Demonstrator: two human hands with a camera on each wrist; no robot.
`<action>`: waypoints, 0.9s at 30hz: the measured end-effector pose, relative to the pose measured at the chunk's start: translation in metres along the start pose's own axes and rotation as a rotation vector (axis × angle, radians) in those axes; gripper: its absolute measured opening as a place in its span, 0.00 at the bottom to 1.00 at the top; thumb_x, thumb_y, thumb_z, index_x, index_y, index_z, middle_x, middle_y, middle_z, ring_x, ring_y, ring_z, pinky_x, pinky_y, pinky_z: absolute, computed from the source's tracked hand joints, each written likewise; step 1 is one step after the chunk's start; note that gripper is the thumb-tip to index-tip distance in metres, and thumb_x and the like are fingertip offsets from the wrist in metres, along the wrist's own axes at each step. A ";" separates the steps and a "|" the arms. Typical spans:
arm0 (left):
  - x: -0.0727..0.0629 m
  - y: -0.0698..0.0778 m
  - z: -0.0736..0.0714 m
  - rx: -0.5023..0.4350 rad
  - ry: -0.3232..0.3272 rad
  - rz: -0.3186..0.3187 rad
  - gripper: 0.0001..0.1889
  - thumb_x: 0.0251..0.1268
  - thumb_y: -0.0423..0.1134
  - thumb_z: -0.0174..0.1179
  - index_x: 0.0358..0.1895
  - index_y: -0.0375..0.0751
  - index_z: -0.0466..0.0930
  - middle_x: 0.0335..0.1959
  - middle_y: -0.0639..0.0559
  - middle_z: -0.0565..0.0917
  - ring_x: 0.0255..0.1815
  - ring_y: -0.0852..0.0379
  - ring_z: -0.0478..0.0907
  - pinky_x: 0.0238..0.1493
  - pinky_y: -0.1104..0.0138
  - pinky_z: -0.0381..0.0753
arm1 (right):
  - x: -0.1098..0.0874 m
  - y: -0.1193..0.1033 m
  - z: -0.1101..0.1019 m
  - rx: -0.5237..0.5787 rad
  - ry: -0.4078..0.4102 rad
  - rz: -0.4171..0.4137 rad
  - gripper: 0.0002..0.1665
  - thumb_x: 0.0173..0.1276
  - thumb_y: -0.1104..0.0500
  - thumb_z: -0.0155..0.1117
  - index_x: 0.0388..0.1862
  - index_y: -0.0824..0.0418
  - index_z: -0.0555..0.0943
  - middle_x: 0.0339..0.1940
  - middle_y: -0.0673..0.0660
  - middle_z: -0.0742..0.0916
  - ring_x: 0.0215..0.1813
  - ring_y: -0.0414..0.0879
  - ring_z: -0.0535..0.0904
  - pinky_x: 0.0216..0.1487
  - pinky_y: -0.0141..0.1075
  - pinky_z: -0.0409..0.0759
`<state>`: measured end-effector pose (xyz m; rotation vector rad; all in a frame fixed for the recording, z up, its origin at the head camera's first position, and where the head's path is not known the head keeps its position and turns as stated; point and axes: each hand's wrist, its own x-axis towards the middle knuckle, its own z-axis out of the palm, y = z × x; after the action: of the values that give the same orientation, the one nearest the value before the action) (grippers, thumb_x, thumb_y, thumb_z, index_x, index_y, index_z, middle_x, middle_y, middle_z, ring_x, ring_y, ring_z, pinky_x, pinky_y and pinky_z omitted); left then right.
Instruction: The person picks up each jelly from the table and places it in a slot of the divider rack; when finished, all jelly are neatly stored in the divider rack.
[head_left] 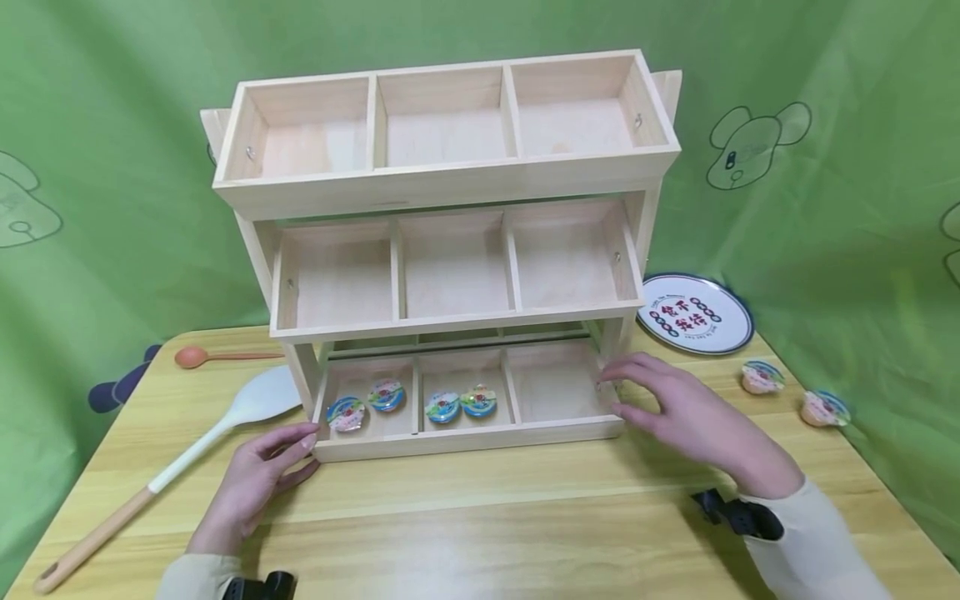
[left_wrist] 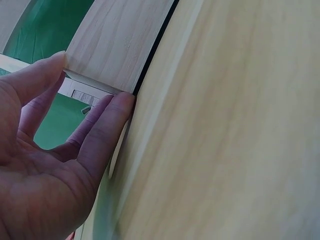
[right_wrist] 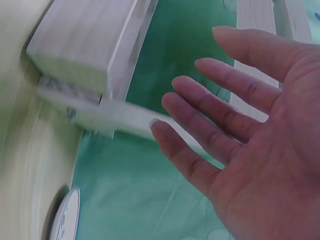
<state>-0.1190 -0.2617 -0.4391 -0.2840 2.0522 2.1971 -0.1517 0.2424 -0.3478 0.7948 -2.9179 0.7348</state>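
Observation:
A three-tier pale wooden rack point(head_left: 450, 188) stands on the table, each tier a tray with three compartments. At the front left corner of its bottom tray point(head_left: 465, 442), my left hand point(head_left: 251, 479) grips the wood between thumb and fingertips. My right hand point(head_left: 686, 417) is beside the tray's right end, fingers spread and holding nothing; the right wrist view shows its fingertips apart from the wood. Small cups with printed lids sit in the bottom tray: two cups point(head_left: 386, 396) in the left compartment, two cups point(head_left: 478, 402) in the middle one. The right compartment point(head_left: 558, 383) holds none.
Two more lidded cups point(head_left: 762, 377) lie on the table at the right, near a round printed plate point(head_left: 696, 315). On the left are a white spatula point(head_left: 258, 398) with a wooden handle and an orange spoon point(head_left: 192, 357). Green cloth point(head_left: 847, 217) hangs behind the table.

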 end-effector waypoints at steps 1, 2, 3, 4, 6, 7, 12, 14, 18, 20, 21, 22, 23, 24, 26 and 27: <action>0.000 0.000 0.000 0.001 -0.001 0.000 0.17 0.68 0.31 0.62 0.57 0.27 0.78 0.54 0.44 0.75 0.50 0.56 0.80 0.57 0.57 0.81 | -0.002 0.002 -0.002 0.001 0.004 0.007 0.22 0.66 0.62 0.68 0.59 0.63 0.78 0.59 0.61 0.80 0.61 0.61 0.74 0.64 0.62 0.72; 0.000 0.001 0.000 0.003 -0.001 0.002 0.18 0.68 0.31 0.62 0.57 0.27 0.78 0.54 0.44 0.74 0.50 0.56 0.80 0.57 0.58 0.81 | -0.005 0.004 -0.004 0.004 0.008 0.014 0.22 0.67 0.62 0.67 0.59 0.64 0.78 0.59 0.61 0.80 0.61 0.61 0.74 0.63 0.62 0.72; 0.000 0.001 0.000 0.003 -0.002 0.004 0.18 0.68 0.32 0.62 0.57 0.26 0.77 0.54 0.44 0.74 0.50 0.56 0.80 0.57 0.58 0.81 | -0.007 0.006 -0.006 0.007 0.012 0.022 0.22 0.67 0.62 0.67 0.59 0.64 0.78 0.58 0.61 0.80 0.61 0.61 0.74 0.62 0.62 0.73; 0.000 0.001 0.001 0.003 -0.004 0.005 0.18 0.68 0.32 0.62 0.57 0.26 0.78 0.54 0.44 0.74 0.50 0.56 0.80 0.57 0.58 0.81 | -0.010 0.009 -0.007 0.011 0.017 0.030 0.22 0.67 0.61 0.67 0.59 0.65 0.77 0.58 0.61 0.80 0.60 0.62 0.74 0.62 0.62 0.72; -0.001 0.001 0.001 0.004 -0.006 0.007 0.18 0.68 0.32 0.62 0.57 0.27 0.78 0.55 0.43 0.74 0.50 0.55 0.80 0.57 0.58 0.81 | -0.015 0.014 -0.010 0.014 0.032 0.049 0.22 0.68 0.60 0.67 0.59 0.64 0.77 0.58 0.62 0.80 0.60 0.63 0.74 0.61 0.63 0.73; -0.001 0.000 0.001 0.006 -0.006 0.006 0.18 0.67 0.32 0.62 0.57 0.27 0.78 0.55 0.43 0.73 0.50 0.55 0.80 0.57 0.58 0.81 | -0.017 0.018 -0.012 0.011 0.041 0.056 0.22 0.68 0.59 0.68 0.59 0.64 0.77 0.59 0.63 0.79 0.59 0.64 0.74 0.60 0.64 0.73; -0.002 -0.001 0.001 0.015 -0.005 0.003 0.19 0.67 0.32 0.63 0.57 0.27 0.78 0.56 0.42 0.73 0.50 0.55 0.80 0.57 0.58 0.82 | -0.027 0.038 -0.017 -0.091 0.096 0.077 0.24 0.66 0.59 0.69 0.58 0.65 0.77 0.61 0.67 0.77 0.59 0.69 0.72 0.58 0.68 0.71; -0.002 -0.001 0.001 0.013 -0.010 0.006 0.18 0.67 0.33 0.63 0.57 0.27 0.78 0.56 0.42 0.73 0.50 0.55 0.80 0.57 0.58 0.81 | -0.031 0.048 -0.018 -0.138 0.113 0.084 0.24 0.64 0.61 0.70 0.58 0.66 0.77 0.60 0.68 0.77 0.58 0.70 0.72 0.57 0.69 0.71; -0.002 -0.001 0.001 0.002 -0.010 0.012 0.18 0.67 0.32 0.63 0.57 0.27 0.78 0.55 0.43 0.74 0.50 0.54 0.80 0.57 0.58 0.81 | -0.036 0.069 -0.020 -0.159 0.115 0.127 0.25 0.64 0.63 0.69 0.59 0.67 0.75 0.60 0.70 0.75 0.57 0.73 0.71 0.56 0.70 0.70; -0.002 -0.001 0.001 -0.002 -0.009 0.011 0.17 0.67 0.32 0.63 0.56 0.28 0.79 0.54 0.44 0.74 0.50 0.54 0.80 0.57 0.58 0.81 | -0.039 0.081 -0.021 -0.150 0.109 0.145 0.26 0.64 0.63 0.69 0.60 0.68 0.75 0.61 0.72 0.74 0.58 0.75 0.69 0.56 0.71 0.69; -0.002 -0.001 0.001 -0.003 -0.005 0.010 0.17 0.67 0.32 0.63 0.56 0.29 0.79 0.54 0.44 0.74 0.50 0.54 0.80 0.57 0.58 0.81 | -0.040 0.086 -0.021 -0.146 0.103 0.156 0.27 0.64 0.63 0.69 0.60 0.69 0.74 0.61 0.73 0.74 0.58 0.75 0.68 0.57 0.71 0.68; -0.002 -0.001 0.001 -0.003 -0.008 0.010 0.16 0.67 0.32 0.63 0.56 0.29 0.80 0.54 0.45 0.74 0.50 0.55 0.80 0.57 0.58 0.81 | -0.042 0.091 -0.022 -0.146 0.101 0.162 0.28 0.64 0.63 0.69 0.61 0.69 0.74 0.62 0.73 0.73 0.59 0.76 0.68 0.57 0.71 0.68; -0.002 -0.001 0.001 -0.003 -0.010 0.010 0.16 0.67 0.32 0.63 0.56 0.30 0.80 0.54 0.45 0.75 0.50 0.55 0.80 0.57 0.58 0.81 | -0.043 0.096 -0.022 -0.144 0.097 0.168 0.29 0.64 0.63 0.70 0.61 0.70 0.74 0.62 0.74 0.73 0.59 0.76 0.67 0.57 0.72 0.67; -0.002 -0.001 0.001 -0.003 -0.009 0.009 0.15 0.67 0.31 0.63 0.55 0.31 0.81 0.54 0.45 0.74 0.50 0.55 0.80 0.57 0.58 0.81 | -0.044 0.100 -0.022 -0.144 0.088 0.179 0.29 0.64 0.62 0.69 0.62 0.70 0.73 0.63 0.75 0.72 0.60 0.77 0.66 0.57 0.72 0.66; -0.002 -0.002 0.001 0.000 -0.011 0.012 0.15 0.67 0.31 0.62 0.56 0.31 0.80 0.54 0.44 0.74 0.50 0.55 0.80 0.57 0.58 0.81 | -0.046 0.109 -0.023 -0.135 0.079 0.193 0.31 0.65 0.61 0.69 0.64 0.70 0.72 0.63 0.76 0.71 0.61 0.77 0.65 0.57 0.73 0.65; -0.002 -0.001 0.001 -0.001 -0.012 0.012 0.15 0.67 0.31 0.62 0.56 0.31 0.80 0.54 0.44 0.74 0.50 0.55 0.80 0.57 0.58 0.81 | -0.047 0.113 -0.023 -0.131 0.078 0.198 0.31 0.65 0.60 0.69 0.64 0.71 0.72 0.63 0.77 0.70 0.61 0.77 0.64 0.57 0.74 0.64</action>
<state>-0.1170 -0.2602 -0.4400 -0.2587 2.0525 2.2013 -0.1680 0.3607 -0.3831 0.4612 -2.9649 0.5635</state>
